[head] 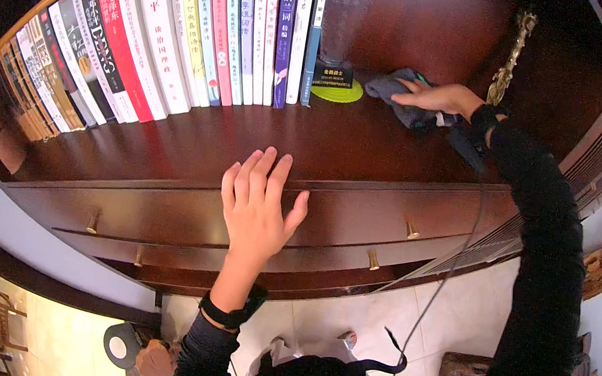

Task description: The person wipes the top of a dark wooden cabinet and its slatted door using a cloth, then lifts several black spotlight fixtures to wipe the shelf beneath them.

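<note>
My right hand (441, 100) holds a dark grey cloth (395, 87) down against the dark wooden cabinet top (309, 136), near the back panel. Its fingers point left across the bunched fabric, and part of the cloth is hidden beneath the palm. Just left of the cloth is a clear trophy or plaque with a black lettered plate (333, 75), standing on a round lime-green base (338, 91). My left hand (259, 205) holds nothing; its fingers are spread over the front edge of the cabinet top. Whether its fingertips touch the wood I cannot tell.
A row of upright books (213, 36) fills the left back of the top, ending beside the plaque. Drawers with brass knobs (412, 229) line the front below. An ornate gold-coloured strip (510, 59) stands at the right. A thin cable (452, 267) hangs near my right arm.
</note>
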The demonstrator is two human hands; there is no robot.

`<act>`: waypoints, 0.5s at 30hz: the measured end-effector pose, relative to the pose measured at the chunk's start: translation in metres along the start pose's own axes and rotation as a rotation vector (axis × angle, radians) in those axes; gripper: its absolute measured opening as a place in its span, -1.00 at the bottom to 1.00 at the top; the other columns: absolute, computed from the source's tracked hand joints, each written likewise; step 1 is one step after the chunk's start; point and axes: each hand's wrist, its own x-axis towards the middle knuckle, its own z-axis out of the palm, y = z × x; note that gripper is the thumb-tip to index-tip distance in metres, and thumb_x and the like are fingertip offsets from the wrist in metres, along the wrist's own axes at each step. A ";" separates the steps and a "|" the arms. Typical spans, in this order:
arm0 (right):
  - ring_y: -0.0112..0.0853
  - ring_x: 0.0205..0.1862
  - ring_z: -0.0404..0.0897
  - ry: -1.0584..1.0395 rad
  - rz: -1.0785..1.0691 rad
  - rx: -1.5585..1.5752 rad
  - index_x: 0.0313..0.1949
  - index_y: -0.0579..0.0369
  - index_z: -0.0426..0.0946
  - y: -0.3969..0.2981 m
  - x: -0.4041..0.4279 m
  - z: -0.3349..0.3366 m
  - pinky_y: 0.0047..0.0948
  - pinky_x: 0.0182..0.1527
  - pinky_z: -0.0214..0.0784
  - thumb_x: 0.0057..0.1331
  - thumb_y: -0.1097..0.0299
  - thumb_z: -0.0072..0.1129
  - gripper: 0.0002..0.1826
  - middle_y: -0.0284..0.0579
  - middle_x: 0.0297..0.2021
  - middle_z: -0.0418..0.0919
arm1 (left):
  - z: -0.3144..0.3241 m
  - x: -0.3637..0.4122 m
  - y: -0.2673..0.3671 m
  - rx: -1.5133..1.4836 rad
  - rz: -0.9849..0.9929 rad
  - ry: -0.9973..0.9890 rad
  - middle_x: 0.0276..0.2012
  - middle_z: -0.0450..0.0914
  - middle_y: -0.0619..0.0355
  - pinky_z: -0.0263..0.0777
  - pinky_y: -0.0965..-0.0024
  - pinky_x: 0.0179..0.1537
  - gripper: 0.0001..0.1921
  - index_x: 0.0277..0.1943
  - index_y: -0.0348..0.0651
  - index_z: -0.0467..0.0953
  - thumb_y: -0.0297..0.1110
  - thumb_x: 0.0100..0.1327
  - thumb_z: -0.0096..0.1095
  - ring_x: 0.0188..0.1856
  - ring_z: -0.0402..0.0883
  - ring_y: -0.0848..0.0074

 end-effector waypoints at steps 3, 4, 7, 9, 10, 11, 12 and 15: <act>-0.12 0.40 -0.57 0.087 -0.011 -0.060 0.38 -0.10 -0.34 -0.003 -0.018 0.003 0.00 0.35 -0.51 0.11 -0.49 -0.27 0.05 0.07 0.38 -0.51 | 0.002 0.004 -0.002 0.007 0.013 0.018 0.03 0.41 0.10 0.08 0.13 0.16 -0.52 0.04 -0.12 0.40 -0.15 0.06 0.23 0.10 0.36 0.29; -0.09 0.41 -0.51 0.076 -0.066 -0.112 0.38 -0.09 -0.30 0.006 -0.025 0.008 -0.01 0.35 -0.45 0.13 -0.49 -0.30 0.03 0.11 0.38 -0.47 | 0.003 0.005 0.000 0.006 0.018 0.031 0.02 0.42 0.11 0.08 0.14 0.16 -0.52 0.04 -0.12 0.40 -0.15 0.06 0.23 0.10 0.36 0.30; -0.02 0.41 -0.45 0.082 -0.149 -0.237 0.38 -0.09 -0.25 0.013 -0.069 0.032 0.00 0.35 -0.39 0.18 -0.45 -0.33 -0.03 0.17 0.37 -0.42 | 0.004 0.003 -0.003 0.004 0.008 0.035 0.03 0.42 0.13 0.09 0.15 0.16 -0.53 0.04 -0.10 0.41 -0.15 0.05 0.23 0.11 0.36 0.32; -0.05 0.41 -0.42 0.058 -0.212 -0.205 0.38 -0.18 -0.21 0.024 -0.092 0.049 -0.03 0.36 -0.41 0.20 -0.36 -0.22 -0.10 0.04 0.39 -0.40 | -0.001 -0.004 -0.011 0.043 -0.011 0.008 0.04 0.42 0.14 0.08 0.16 0.17 -0.53 0.03 -0.08 0.42 -0.16 0.04 0.24 0.12 0.35 0.33; -0.09 0.41 -0.41 0.045 -0.209 -0.184 0.38 -0.18 -0.19 0.037 -0.114 0.049 -0.05 0.37 -0.41 0.22 -0.31 -0.18 -0.13 -0.03 0.39 -0.40 | 0.000 -0.003 -0.009 0.033 -0.015 0.018 0.04 0.42 0.14 0.08 0.16 0.17 -0.53 0.03 -0.08 0.42 -0.16 0.04 0.24 0.12 0.35 0.33; -0.13 0.42 -0.40 0.028 -0.207 -0.159 0.38 -0.19 -0.18 0.051 -0.132 0.052 -0.07 0.37 -0.41 0.24 -0.25 -0.14 -0.16 -0.11 0.40 -0.40 | 0.001 -0.003 -0.007 0.026 -0.021 0.021 0.05 0.42 0.15 0.07 0.16 0.17 -0.53 0.04 -0.08 0.42 -0.17 0.04 0.24 0.12 0.35 0.33; -0.14 0.42 -0.39 0.054 -0.152 -0.113 0.38 -0.18 -0.19 0.076 -0.142 0.047 -0.09 0.37 -0.41 0.24 -0.25 -0.16 -0.16 -0.10 0.40 -0.38 | 0.000 -0.002 -0.004 0.019 -0.025 0.020 0.05 0.42 0.15 0.06 0.16 0.17 -0.53 0.04 -0.08 0.42 -0.17 0.03 0.24 0.13 0.34 0.33; -0.15 0.42 -0.37 0.153 0.022 -0.029 0.38 -0.14 -0.20 0.152 -0.167 0.035 -0.13 0.38 -0.40 0.25 -0.26 -0.19 -0.15 -0.07 0.40 -0.34 | 0.001 0.004 0.006 -0.006 -0.032 0.022 0.05 0.41 0.13 0.03 0.13 0.18 -0.52 0.04 -0.11 0.40 -0.18 0.03 0.22 0.13 0.33 0.32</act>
